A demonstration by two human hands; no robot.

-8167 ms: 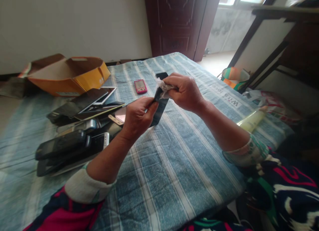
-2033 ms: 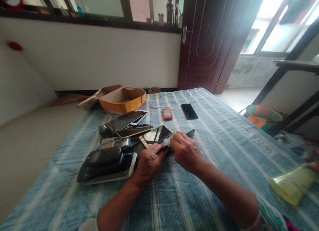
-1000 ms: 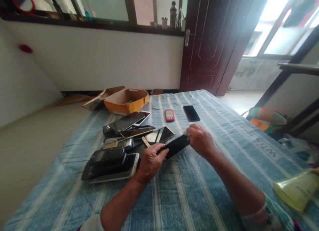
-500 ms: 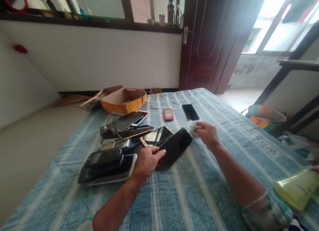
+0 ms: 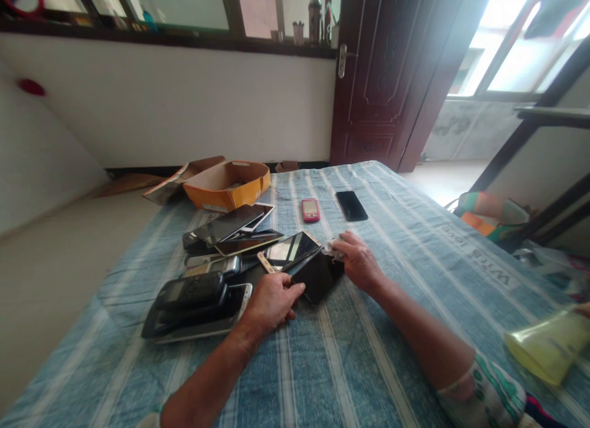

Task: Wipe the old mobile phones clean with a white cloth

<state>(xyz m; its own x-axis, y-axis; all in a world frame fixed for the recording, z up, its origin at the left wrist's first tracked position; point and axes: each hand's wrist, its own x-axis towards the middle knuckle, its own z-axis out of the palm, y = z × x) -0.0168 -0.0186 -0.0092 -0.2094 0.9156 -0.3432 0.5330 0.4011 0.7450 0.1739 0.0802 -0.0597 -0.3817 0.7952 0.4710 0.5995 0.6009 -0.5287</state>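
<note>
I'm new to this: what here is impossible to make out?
Head view:
Held phone: far end, partly covered by the right hand's grip and white wad; underside, hidden by the phone itself and left hand's grip.
Yellow object: right end, cut off by the picture's edge.
Orange box: contents, too small, partly hidden by its wall.
Pink phone: screen details, too small and blurred.

Daylight is flooding hazily through the window (image 5: pixel 517 62); the gold phone (image 5: pixel 288 252) is catching glare, the view's edges are stretching, and the lettering (image 5: pixel 500 277) is seemingly blurring.
</note>
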